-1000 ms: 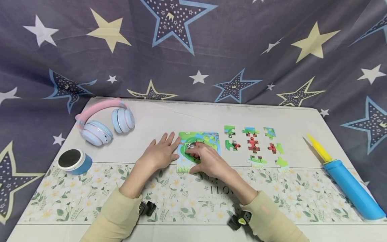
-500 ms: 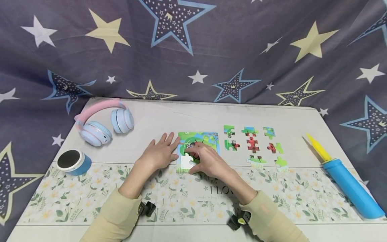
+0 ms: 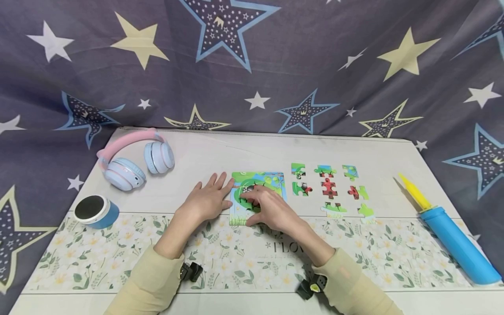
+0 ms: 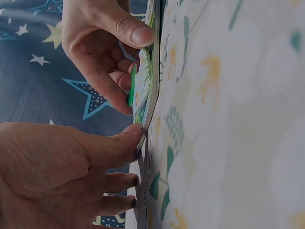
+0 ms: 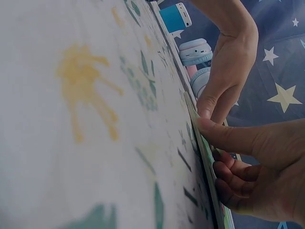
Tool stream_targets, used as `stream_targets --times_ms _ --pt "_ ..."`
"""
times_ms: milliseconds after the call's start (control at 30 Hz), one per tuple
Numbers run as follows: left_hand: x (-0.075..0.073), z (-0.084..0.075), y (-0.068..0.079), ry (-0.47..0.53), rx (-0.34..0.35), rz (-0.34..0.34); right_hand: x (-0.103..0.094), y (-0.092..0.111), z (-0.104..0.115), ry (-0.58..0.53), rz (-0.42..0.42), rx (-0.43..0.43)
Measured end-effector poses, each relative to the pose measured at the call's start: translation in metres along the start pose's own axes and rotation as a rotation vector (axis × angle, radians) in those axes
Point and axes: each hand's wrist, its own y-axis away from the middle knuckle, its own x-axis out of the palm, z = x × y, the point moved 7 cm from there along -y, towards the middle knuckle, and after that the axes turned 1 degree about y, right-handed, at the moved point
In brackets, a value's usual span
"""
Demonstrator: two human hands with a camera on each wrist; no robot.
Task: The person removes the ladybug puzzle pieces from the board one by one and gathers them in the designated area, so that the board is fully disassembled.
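A square jigsaw puzzle with a ladybug picture lies mid-table. My left hand rests beside it with fingers spread, its thumb at the left edge. Over the puzzle, my right hand has its thumb at the near edge and fingers bent over the picture. In the left wrist view a puzzle piece stands tilted up from the puzzle, pinched by the right hand. The right palm hides part of the picture. Several loose puzzle pieces lie apart on the right.
Pink and blue headphones lie at the back left, with a blue round container in front of them. A blue pump with a yellow nozzle lies at the right. A starry cloth hangs behind the table.
Half a second ago the puzzle's lower left piece shone white with glare; now its print shows again, so its tilt has changed. Both hands have barely moved.
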Motion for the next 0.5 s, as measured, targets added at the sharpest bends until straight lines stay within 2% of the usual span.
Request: stream_targets --times_ms 333,500 --pt "0.0 0.0 0.0 0.009 -0.005 0.012 -0.004 0.0 -0.003 0.067 -0.005 -0.053" --pt "0.0 0.0 0.0 0.013 -0.001 0.009 -0.012 0.008 -0.013 0.081 -0.011 -0.041"
